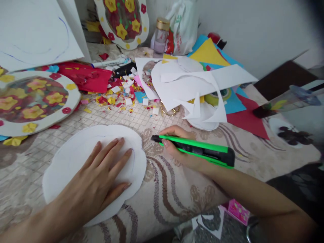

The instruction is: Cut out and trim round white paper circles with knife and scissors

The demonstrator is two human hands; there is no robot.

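Under my left hand lies a white paper cutout with a wavy, scalloped edge and faint blue pen lines. The fingers of that hand are spread flat on the paper. To the right of the cutout, my right hand is closed around a green and black utility knife. The knife's black tip points left toward the paper's edge, apart from it; I cannot make out a blade.
Paper scraps litter the patterned tablecloth, with cut white sheets at back right. A flower-decorated frame lies left; another leans behind. A glass jar stands at the back, a clear cup at right.
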